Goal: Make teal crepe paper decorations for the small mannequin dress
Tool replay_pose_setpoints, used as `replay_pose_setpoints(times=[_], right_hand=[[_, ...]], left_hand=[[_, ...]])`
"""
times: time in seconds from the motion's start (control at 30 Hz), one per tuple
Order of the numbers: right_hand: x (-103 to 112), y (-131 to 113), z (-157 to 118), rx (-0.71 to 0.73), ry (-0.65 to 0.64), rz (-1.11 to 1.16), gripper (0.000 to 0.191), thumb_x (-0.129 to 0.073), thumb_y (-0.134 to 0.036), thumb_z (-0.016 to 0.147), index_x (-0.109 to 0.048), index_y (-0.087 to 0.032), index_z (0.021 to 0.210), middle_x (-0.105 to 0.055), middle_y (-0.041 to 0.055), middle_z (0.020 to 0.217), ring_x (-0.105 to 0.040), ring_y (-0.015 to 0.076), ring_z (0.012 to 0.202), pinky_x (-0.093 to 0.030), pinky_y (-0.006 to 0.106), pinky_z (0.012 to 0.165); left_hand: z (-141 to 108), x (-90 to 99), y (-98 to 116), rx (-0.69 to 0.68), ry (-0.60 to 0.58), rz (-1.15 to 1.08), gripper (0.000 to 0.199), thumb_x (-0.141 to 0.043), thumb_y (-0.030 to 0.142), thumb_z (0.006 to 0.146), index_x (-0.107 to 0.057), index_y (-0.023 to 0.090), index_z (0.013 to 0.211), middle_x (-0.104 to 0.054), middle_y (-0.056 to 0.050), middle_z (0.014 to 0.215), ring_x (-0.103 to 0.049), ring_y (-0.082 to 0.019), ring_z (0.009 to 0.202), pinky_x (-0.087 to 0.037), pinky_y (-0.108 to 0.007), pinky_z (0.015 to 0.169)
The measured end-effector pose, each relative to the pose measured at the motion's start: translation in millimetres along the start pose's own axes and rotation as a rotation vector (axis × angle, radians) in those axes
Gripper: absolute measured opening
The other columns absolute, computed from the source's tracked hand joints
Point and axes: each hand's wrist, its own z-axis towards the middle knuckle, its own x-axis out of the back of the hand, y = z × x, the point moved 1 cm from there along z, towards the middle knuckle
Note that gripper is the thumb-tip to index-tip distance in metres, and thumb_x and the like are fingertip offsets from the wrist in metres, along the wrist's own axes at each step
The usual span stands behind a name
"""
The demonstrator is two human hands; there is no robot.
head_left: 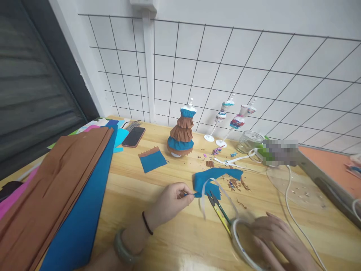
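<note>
My left hand (pixel 172 198) is closed in a pinch on a small blue crepe-paper strip (pixel 197 195), just above the wooden table. More blue crepe paper (pixel 217 174) lies beyond it, cut into a bent piece. My right hand (pixel 282 239), slightly blurred, has its fingers stretched out at the right side of a roll of clear tape (pixel 238 242); whether it grips the roll is unclear. A loose tape end (pixel 225 188) curls up from the roll toward the blue paper. Thread snips (pixel 220 213) with yellow and green handles lie between my hands.
A small dress form (pixel 182 133) wears a tiered brown-and-blue ruffled dress. Two white mini dress forms (pixel 221 116) stand at the back. Brown and blue paper sheets (pixel 64 180) cover the left. Around are a phone (pixel 134 136), a glass jar (pixel 250 141), paper scraps (pixel 235 184) and a white cable (pixel 287 199).
</note>
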Motion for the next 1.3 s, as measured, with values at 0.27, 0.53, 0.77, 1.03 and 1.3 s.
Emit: replay_pose_setpoints(times=[0.27,0.53,0.77,1.03,1.3], right_hand=[[-38.9,-1.8,92.8,-0.217,0.052,-0.292,0.035,-0.045,-0.034,0.082,-0.050,-0.016,0.112,-0.060,0.0129,0.106,-0.054,0.0263,0.098,-0.042,0.039,0.080],[-42.8,29.0,112.6,-0.339,-0.001,-0.287,0.028,-0.045,-0.038,0.079,-0.066,-0.020,0.084,-0.068,0.0060,0.062,-0.062,0.0251,0.056,-0.040,0.030,0.045],[-35.0,-8.4,99.3,-0.131,0.104,-0.129,0.021,-0.045,-0.037,0.082,-0.061,-0.023,0.082,-0.066,0.0058,0.085,-0.059,0.0234,0.082,-0.045,0.034,0.072],[-52.5,-58.5,84.8,0.088,0.108,0.273,0.010,-0.054,-0.023,0.080,-0.063,-0.025,0.084,-0.067,0.0057,0.078,-0.061,0.0224,0.074,-0.047,0.034,0.066],[-77.5,-68.3,77.1,-0.086,-0.025,0.509,0.013,-0.052,-0.026,0.082,-0.065,-0.024,0.082,-0.068,0.0057,0.090,-0.061,0.0207,0.082,-0.047,0.031,0.074]], left_hand=[[5.1,9.0,0.3,-0.019,0.133,-0.047,0.018,-0.059,0.030,0.069,-0.057,0.013,0.066,-0.054,0.001,0.061,-0.046,-0.010,0.058,-0.036,-0.021,0.055],[10.1,12.3,-0.5,0.066,0.192,-0.181,0.021,-0.063,0.033,0.066,-0.061,0.012,0.066,-0.060,-0.003,0.062,-0.050,-0.010,0.055,-0.039,-0.021,0.052],[8.5,9.2,-6.0,0.076,0.195,-0.235,0.021,-0.063,0.032,0.067,-0.063,0.012,0.069,-0.061,-0.003,0.065,-0.052,-0.010,0.057,-0.041,-0.021,0.055],[3.4,-1.1,-0.2,0.027,0.149,-0.222,0.023,-0.062,0.035,0.068,-0.066,0.012,0.068,-0.062,-0.004,0.062,-0.054,-0.013,0.060,-0.043,-0.023,0.059],[0.3,-7.6,6.9,0.054,0.112,-0.278,0.020,-0.064,0.031,0.066,-0.065,0.011,0.065,-0.060,-0.002,0.059,-0.052,-0.011,0.057,-0.042,-0.024,0.059]])
